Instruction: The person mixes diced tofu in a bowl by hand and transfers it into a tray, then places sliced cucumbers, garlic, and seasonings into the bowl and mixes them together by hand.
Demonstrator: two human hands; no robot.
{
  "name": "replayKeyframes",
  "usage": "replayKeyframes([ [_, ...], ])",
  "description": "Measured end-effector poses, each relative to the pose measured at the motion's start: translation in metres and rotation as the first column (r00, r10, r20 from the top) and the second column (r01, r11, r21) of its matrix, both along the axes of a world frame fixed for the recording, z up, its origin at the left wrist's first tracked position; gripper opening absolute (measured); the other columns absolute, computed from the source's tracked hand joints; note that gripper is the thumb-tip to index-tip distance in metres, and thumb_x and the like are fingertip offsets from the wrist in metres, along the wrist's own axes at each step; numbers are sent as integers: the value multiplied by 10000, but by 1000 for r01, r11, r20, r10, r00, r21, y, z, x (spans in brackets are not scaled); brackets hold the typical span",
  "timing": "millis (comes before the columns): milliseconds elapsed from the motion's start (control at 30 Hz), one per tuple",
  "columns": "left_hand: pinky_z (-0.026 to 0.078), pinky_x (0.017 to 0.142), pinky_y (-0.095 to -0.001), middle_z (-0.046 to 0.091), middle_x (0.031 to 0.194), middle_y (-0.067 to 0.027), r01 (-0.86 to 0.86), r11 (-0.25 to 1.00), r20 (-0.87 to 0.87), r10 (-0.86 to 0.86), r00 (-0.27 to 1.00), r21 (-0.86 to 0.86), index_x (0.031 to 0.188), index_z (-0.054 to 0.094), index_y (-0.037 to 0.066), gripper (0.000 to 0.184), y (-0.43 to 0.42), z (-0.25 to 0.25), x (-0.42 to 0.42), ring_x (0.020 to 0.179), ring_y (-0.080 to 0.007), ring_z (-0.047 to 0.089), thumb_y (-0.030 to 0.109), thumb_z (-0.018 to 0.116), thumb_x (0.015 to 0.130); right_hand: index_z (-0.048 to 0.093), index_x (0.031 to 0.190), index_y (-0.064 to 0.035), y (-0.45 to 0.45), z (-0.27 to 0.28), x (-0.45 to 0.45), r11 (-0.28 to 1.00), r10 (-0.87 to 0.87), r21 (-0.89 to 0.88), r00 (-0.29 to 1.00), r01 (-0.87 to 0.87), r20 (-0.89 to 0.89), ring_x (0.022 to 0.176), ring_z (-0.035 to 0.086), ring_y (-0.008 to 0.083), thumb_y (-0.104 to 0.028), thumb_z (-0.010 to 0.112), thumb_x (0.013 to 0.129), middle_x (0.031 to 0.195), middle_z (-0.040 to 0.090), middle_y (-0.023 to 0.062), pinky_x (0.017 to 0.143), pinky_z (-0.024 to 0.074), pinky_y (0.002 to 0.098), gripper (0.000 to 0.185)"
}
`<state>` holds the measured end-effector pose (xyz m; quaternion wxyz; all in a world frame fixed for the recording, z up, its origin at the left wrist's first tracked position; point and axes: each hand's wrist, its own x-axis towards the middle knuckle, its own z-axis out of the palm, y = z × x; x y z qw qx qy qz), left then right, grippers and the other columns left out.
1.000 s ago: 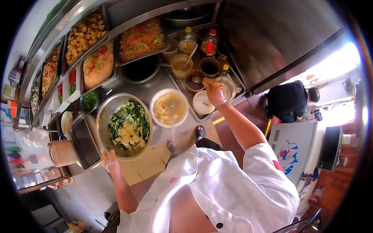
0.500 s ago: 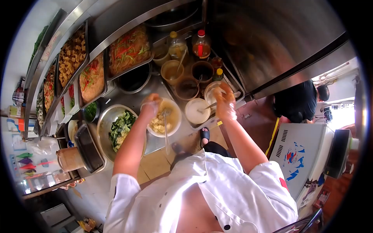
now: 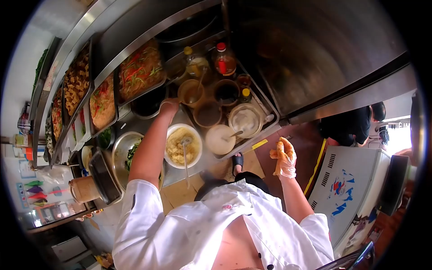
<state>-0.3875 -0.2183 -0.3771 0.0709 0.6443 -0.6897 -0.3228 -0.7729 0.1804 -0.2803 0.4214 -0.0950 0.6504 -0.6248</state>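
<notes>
My left hand (image 3: pixel 169 107) reaches to the counter between a dark pot (image 3: pixel 149 102) and a tub of yellowish liquid (image 3: pixel 191 92); its fingertips are hard to make out. My right hand (image 3: pixel 284 158), in a clear plastic glove, hangs over the floor to the right of the counter. Its fingers are partly bent, the thumb side stands apart, and no object shows in it. Below my left hand sits a white bowl (image 3: pixel 198 158) of pale yellow chopped food, with a long-handled spoon (image 3: pixel 186 166) in it. Tubs of white contents (image 3: pixel 220 139) and white powder (image 3: pixel 245 120) lie nearer my right hand.
A steel bowl of greens (image 3: pixel 118 157) is partly behind my left forearm. Trays of food (image 3: pixel 141 72) line the shelf. Bottles (image 3: pixel 224 60) and dark sauce tubs (image 3: pixel 226 92) stand at the back. A person in black (image 3: pixel 344 125) is at the right, near a white freezer (image 3: pixel 348 180).
My right hand has left the powder tub and moved right and down, over the floor. My left hand has gone from the white bowl's rim up towards the dark pot and tubs.
</notes>
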Motion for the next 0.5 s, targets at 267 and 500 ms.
replayKeyframes([
  [267,551,673,-382,746,870,-121,651,755,740,-392,547,-81,922,721,124,148,8,-6,-21,795,-289,726,74,582,927,595,1302,2,-27,15,10,992,107,-71,993,-104,43,701,678,149,-193,644,1028,1083,672,108,648,561,274,339],
  [500,507,615,-405,728,747,-149,94,980,305,-37,952,-175,768,736,46,147,7,-28,-11,693,-308,696,127,647,852,584,1324,31,-48,33,31,969,194,-158,981,-191,8,736,687,149,-213,621,1041,1094,676,136,681,581,282,375],
])
